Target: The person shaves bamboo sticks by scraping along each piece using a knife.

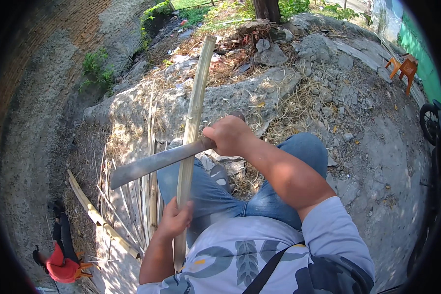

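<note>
A long, pale split bamboo slat point(195, 105) stands nearly upright in front of my body, leaning a little to the right at its top. My left hand point(175, 219) is closed around its lower part. In my right hand point(230, 135) is the handle of a machete, gripped in a fist above my knees. The machete's broad grey blade point(144, 169) points left and slightly down, crossing the slat at about its middle. Whether the edge touches or bites into the bamboo, I cannot tell.
Several thin bamboo strips point(146, 206) lie to my left, beside a thicker bamboo piece point(95, 215). A person in red point(62, 264) sits at the lower left. Ahead are a rocky mound point(181, 108) and a tree trunk point(266, 10). Orange stools point(406, 70) and a wheel point(428, 122) are right.
</note>
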Available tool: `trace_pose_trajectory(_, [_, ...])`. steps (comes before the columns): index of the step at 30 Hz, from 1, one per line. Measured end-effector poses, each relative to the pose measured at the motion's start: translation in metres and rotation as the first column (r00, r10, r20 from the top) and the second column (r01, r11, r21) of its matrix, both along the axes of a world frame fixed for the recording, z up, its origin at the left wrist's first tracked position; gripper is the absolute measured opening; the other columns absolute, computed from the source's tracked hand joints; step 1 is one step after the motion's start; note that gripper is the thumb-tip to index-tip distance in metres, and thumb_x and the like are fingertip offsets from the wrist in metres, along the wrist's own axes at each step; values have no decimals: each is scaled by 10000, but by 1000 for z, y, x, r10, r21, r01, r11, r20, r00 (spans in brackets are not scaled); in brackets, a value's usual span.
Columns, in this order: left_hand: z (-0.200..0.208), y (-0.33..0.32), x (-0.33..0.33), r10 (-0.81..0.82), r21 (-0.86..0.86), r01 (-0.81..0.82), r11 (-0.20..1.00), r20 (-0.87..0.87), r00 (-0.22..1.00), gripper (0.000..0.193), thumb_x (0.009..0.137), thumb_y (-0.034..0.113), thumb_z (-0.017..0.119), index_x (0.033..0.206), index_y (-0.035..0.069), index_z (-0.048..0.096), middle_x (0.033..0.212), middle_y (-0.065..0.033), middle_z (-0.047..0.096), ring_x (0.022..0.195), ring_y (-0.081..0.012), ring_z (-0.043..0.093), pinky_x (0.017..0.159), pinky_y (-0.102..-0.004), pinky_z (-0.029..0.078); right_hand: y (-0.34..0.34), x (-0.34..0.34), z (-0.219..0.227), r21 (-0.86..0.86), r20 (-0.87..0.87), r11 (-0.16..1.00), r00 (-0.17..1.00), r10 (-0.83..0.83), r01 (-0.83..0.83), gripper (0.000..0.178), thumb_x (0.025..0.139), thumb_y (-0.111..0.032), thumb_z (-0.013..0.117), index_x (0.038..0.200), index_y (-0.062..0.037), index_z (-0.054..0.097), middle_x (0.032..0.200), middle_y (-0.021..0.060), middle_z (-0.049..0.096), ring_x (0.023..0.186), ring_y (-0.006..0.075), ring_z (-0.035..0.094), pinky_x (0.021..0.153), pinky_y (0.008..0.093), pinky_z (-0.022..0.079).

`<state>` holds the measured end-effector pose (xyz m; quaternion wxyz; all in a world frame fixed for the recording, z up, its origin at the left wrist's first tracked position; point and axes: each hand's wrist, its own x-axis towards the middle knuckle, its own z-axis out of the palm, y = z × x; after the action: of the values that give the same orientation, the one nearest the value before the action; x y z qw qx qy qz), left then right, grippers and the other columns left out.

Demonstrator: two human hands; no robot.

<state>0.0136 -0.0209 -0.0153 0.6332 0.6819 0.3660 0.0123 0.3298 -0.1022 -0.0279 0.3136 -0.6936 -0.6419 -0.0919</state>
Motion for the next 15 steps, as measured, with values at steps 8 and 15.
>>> trace_pose_trajectory(8, [6, -1, -17, -47, 60, 48, 997, -17, 999, 281, 1028, 279, 637, 1076, 22, 534, 639, 8, 545, 505, -87, 511, 460, -261, 430, -11, 40, 2, -112, -19, 963, 968, -248, 245, 140, 742, -201, 715, 854, -141, 657, 742, 78, 697, 776, 328, 718, 711, 471, 557])
trace_pose_trajectory(15, [-9, -1, -28, -39, 126, 47, 991, -59, 997, 281, 1026, 296, 636, 1036, 32, 541, 666, 3, 562, 506, -91, 523, 459, -272, 441, -7, 26, -2, -57, -37, 970, 971, -237, 235, 147, 737, -196, 709, 840, -141, 620, 767, 103, 683, 768, 350, 698, 699, 493, 550])
